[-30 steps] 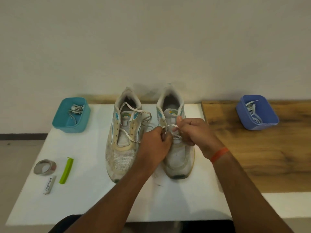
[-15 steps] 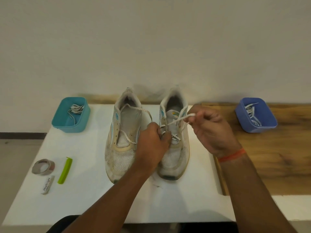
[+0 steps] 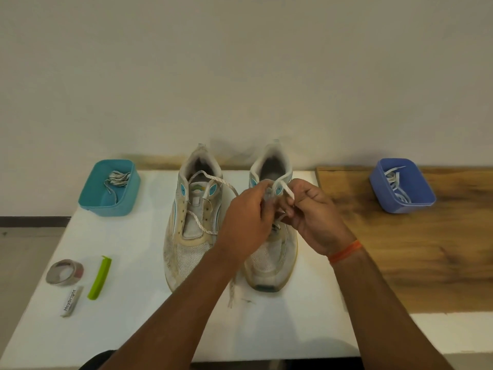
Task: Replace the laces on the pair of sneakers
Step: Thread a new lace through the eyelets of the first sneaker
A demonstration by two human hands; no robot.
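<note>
On the white table (image 3: 133, 303) two worn sneakers sit side by side, toes toward the person. Over the right sneaker (image 3: 272, 252) both hands meet. Left hand (image 3: 248, 222) pinches the white lace (image 3: 288, 192) near the top holes, and right hand (image 3: 314, 220) curls its fingers round the same lace. Left sneaker (image 3: 192, 236) has a loose lace. A teal tub (image 3: 90, 196) of laces sits far left, a blue tub (image 3: 424, 193) of laces far right. Tape (image 3: 64, 272) and a green clip (image 3: 100, 281) lie near the left edge
</note>
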